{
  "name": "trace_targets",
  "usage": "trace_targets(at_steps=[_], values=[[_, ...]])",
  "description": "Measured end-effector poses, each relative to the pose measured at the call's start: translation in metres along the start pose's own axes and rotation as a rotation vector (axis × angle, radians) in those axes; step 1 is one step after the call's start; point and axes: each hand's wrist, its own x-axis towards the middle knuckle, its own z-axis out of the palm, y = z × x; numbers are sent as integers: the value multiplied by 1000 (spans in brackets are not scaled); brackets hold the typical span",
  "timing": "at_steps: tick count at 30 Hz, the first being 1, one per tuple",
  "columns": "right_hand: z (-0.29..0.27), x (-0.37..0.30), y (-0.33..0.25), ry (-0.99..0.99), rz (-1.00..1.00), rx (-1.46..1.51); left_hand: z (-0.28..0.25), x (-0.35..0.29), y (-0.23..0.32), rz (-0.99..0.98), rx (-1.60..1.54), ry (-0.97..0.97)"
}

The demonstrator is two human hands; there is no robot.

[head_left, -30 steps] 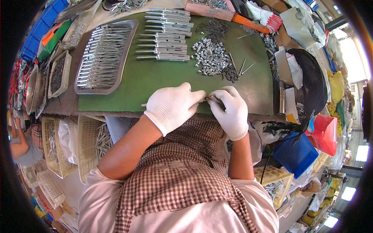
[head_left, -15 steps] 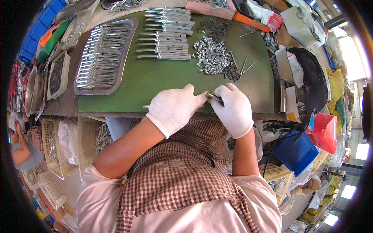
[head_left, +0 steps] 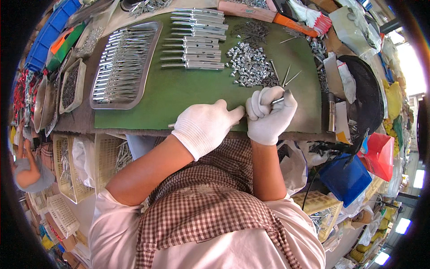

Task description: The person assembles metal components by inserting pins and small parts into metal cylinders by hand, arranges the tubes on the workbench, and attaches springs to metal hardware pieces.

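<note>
White knitted gloves cover both hands at the near edge of a green work mat. My left hand is closed around a slim metal rod; only its end shows past the wrist side, the rest being hidden. Close beside its fingertips, my right hand is curled, with a short metal pin between its fingers. Beyond the hands lies a pile of small silver metal fittings, with short dark pins and a few longer pins next to it.
A metal tray of thin rods lies at left. Slotted metal tubes with rods are stacked in a row at the back. Dark pins and an orange-and-wood handle lie farther back. A blue bin stands right, below the table edge.
My right hand has turned upward and its fingers have curled, bringing the metal pin into view on its far side. My left hand has stayed nearly in place on the rod.
</note>
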Motion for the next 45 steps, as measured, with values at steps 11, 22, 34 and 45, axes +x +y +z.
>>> trace_targets(at_steps=[11, 22, 34, 45], values=[[-1, -4, -2, 22, -155, -257, -10, 24, 16, 122, 139, 43], [-7, -5, -16, 35, 19, -73, 1, -153, -52, -449, -33, 411], [-2, 2, -1, 154, 73, -412, -14, -55, -56, 32, -1, 539], [11, -14, -3, 58, 34, -582, 12, 27, -82, -23, -41, 412]])
